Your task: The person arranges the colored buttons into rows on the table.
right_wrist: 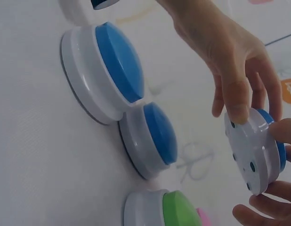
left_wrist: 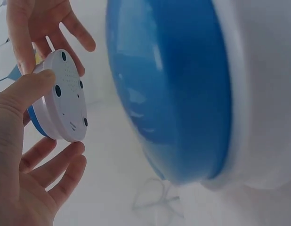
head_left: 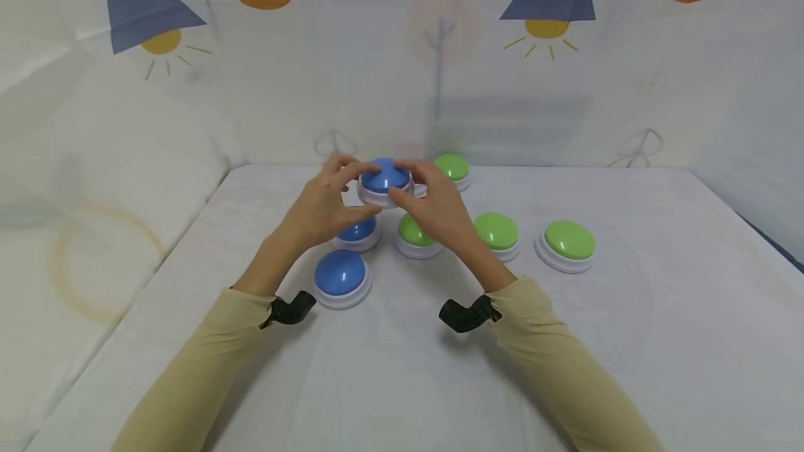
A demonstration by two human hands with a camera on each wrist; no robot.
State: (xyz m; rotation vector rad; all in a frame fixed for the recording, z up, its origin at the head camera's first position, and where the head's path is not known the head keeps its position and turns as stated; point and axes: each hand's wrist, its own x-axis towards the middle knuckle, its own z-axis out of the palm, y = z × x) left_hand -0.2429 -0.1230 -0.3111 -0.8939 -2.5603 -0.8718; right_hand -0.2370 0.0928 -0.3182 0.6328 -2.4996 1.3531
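Raised above the table, a blue push button [head_left: 385, 180] with a white base is held between both hands. My left hand [head_left: 323, 204] grips its left side with thumb and fingers, and my right hand [head_left: 436, 208] grips the right side. Its white underside [left_wrist: 70, 101], with dark round feet, faces the left wrist camera. Below the hands, two more blue buttons stand on the table: a nearer one [head_left: 340, 274] and a farther one [head_left: 356, 230], partly covered by the left hand. A green button [head_left: 416, 232] sits beneath the right hand, partly hidden by it.
More green buttons stand to the right [head_left: 568, 241], behind the right forearm [head_left: 496, 231] and at the table's back edge [head_left: 452, 167]. The white table [head_left: 402, 375] meets a printed cloth wall [head_left: 352, 68]. A small pink patch [right_wrist: 205, 217] shows behind a green button.
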